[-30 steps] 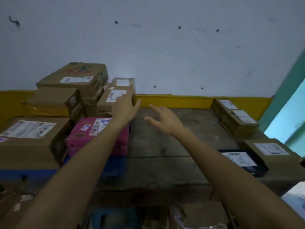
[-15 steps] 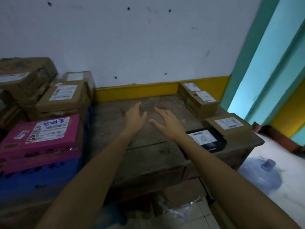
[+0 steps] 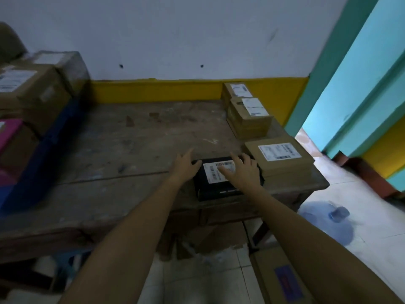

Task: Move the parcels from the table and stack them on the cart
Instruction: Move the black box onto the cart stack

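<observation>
A flat black parcel [image 3: 210, 189] with a white barcode label lies near the front right of the worn wooden table [image 3: 131, 150]. My left hand [image 3: 186, 165] sits at its left edge, fingers stretched and touching the side. Over the parcel's top and label spreads my right hand [image 3: 243, 170], fingers straight. Right of it lies a brown carton [image 3: 282, 159] with a label, and behind that stand two smaller brown cartons [image 3: 249, 119], [image 3: 236, 91]. The cart's blue edge [image 3: 43, 154] with stacked boxes [image 3: 32, 93] is at the left.
A pink box [image 3: 8, 137] sits on the cart stack. A blue water bottle [image 3: 328, 218] lies on the tiled floor at the right. Cardboard [image 3: 282, 279] lies under and beside the table. A turquoise doorway frame [image 3: 359, 80] rises at the right.
The view has swung right, away from the cart. Both hands moved from above the bare table middle to the black parcel, left hand at its side and right hand on top.
</observation>
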Demonstrator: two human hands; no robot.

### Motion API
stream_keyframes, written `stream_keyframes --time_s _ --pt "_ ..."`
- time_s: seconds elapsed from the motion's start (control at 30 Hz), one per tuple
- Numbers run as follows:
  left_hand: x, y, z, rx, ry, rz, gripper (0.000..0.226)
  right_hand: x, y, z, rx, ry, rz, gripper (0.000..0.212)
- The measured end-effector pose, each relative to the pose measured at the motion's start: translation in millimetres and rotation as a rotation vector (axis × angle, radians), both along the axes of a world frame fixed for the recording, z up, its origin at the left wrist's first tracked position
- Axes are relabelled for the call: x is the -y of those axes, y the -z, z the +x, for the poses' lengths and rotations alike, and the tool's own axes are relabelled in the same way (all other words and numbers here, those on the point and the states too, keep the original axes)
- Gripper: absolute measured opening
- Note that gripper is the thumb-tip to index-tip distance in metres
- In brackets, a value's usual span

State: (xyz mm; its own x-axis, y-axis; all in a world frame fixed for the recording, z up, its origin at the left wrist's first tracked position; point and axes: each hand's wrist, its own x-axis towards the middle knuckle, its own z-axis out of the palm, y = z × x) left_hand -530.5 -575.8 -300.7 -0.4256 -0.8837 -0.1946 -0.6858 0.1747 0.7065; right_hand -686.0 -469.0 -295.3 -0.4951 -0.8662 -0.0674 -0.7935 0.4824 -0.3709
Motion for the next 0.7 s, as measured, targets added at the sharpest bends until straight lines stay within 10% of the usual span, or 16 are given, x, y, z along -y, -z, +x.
stream_keyframes --time_s 0.7 --pt "-8 40 1 0.137 -0.068 0.075 0.076 -12 26 -3 0.174 0.053 0.069 0.085"
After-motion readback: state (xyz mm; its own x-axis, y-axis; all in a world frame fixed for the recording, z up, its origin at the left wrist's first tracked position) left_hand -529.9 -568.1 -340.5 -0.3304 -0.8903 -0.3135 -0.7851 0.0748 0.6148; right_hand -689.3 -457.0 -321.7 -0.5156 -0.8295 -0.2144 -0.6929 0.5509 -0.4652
